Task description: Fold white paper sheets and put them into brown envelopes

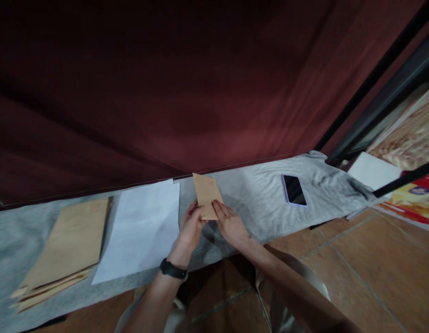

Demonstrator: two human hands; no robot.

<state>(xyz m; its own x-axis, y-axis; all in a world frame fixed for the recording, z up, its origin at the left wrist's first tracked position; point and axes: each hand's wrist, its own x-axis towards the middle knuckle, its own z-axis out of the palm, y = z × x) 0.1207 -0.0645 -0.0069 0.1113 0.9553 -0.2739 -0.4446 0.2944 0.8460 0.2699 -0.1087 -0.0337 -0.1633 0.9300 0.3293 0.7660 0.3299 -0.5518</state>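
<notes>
Left hand (192, 226) and right hand (230, 224) both pinching small brown envelope (206, 195), lower edge hidden by fingers; white sheet (141, 229) at nine o'clock, phone (294, 189) at two o'clock.

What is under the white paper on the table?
The white paper lies flat on a grey cloth, next to a stack of brown envelopes. The cloth shows all around it. Anything directly beneath the sheet is covered and cannot be seen.
</notes>
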